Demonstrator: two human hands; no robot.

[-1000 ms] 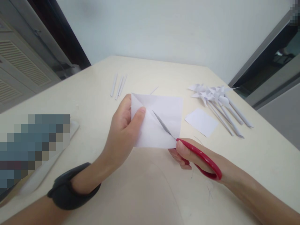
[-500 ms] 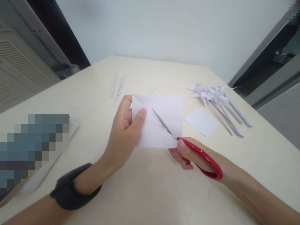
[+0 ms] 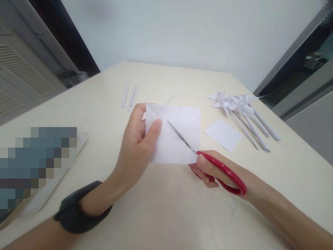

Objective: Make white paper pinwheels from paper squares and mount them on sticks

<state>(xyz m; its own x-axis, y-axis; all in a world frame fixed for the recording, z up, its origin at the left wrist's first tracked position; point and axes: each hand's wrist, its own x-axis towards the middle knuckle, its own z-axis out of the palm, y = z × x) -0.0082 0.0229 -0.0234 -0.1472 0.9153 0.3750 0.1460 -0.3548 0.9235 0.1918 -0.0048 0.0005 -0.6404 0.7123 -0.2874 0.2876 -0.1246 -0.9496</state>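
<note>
A white square sheet of paper (image 3: 182, 118) is held up over the table, a diagonal crease running from its top left corner. My left hand (image 3: 140, 135) is closed on its left edge, thumb in front and fingers behind. In my right hand (image 3: 208, 163) are red-handled scissors (image 3: 223, 170), gripped at the paper's lower right corner. One blade lies diagonally across the front of the sheet, its tip pointing up and left towards my left thumb. The other blade is hidden behind the paper.
On the cream table (image 3: 166, 80), several paper pinwheels (image 3: 236, 104) with rolled paper sticks lie at right. Beside them is another paper square (image 3: 223, 135). Thin rolled paper tubes (image 3: 131, 95) lie at back left, and a thin paper strip (image 3: 170, 99) is behind the sheet.
The sheet and scissors have shifted slightly left and up together. Both hands keep their grips, and the blade still lies along the diagonal.
</note>
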